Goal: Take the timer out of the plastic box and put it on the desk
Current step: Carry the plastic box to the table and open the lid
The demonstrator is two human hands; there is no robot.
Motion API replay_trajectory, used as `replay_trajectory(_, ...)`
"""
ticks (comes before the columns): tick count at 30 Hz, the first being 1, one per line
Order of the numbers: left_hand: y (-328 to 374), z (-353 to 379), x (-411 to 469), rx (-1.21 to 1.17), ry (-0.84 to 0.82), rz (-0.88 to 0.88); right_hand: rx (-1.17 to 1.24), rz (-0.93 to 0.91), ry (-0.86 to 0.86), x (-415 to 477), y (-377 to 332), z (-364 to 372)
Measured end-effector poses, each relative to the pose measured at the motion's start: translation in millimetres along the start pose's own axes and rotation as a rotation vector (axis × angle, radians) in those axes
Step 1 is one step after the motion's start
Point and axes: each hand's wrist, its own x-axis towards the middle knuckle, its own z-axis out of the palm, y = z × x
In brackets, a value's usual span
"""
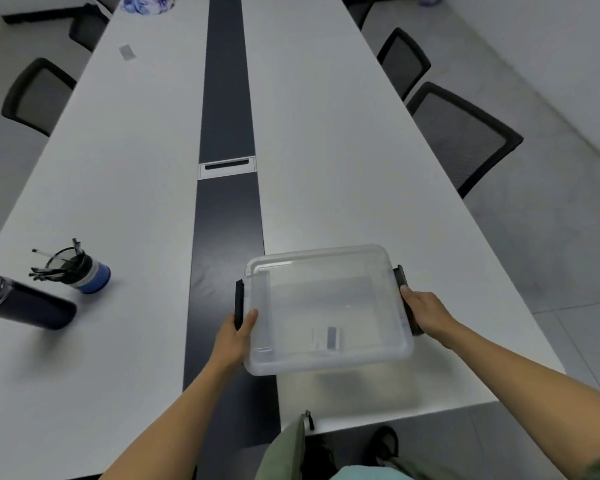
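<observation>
A clear plastic box (326, 271) with a translucent lid and black side latches rests on the white desk (343, 150), near its front edge. Through the lid a small white timer (328, 338) with a grey screen shows dimly at the near side of the box. My left hand (236, 336) grips the left side at the black latch. My right hand (425, 313) grips the right side at the other latch. The frame is slightly blurred.
A pen cup (84, 270) with several pens and a dark bottle (25, 303) lying on its side sit at the left. A dark strip (226, 98) with a cable hatch runs down the desk's middle. Black chairs (461, 133) stand along both sides.
</observation>
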Motion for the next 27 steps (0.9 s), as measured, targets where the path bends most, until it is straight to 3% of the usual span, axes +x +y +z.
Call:
replay_trajectory(4, -6, -6, -6, 0.114, 0.156, -0.019, -0.026, 0.038, -0.022, -3, 6, -4)
replay_trajectory(7, -1, -7, -10, 0.318, 0.287, 0.133, -0.367, -0.081, 0.197, -5, 5, -4)
replay_trajectory(9, 4, -4, -10, 0.468, 0.31, 0.207, -0.447, -0.179, 0.323, -11, -4, -2)
replay_trajectory(11, 10, -1, -12, 0.527, 0.307, 0.24, -0.481, -0.219, 0.296, -19, -15, 3)
replay_trajectory(16, 12, -4, -22, 0.51, 0.359, 0.189, -0.634, -0.064, 0.1, -27, -20, 16)
replay_trajectory(21, 20, -16, -27, 0.443, 0.411, 0.187, -0.608, 0.0, 0.069, -29, -32, 12)
replay_trajectory(24, 48, -23, -16, 0.277, 0.367, 0.192, -0.541, -0.013, 0.173, -26, -46, 5)
replay_trajectory(27, 83, -27, 1, 0.025, 0.256, 0.109, -0.044, 0.003, 0.152, -20, -75, -6)
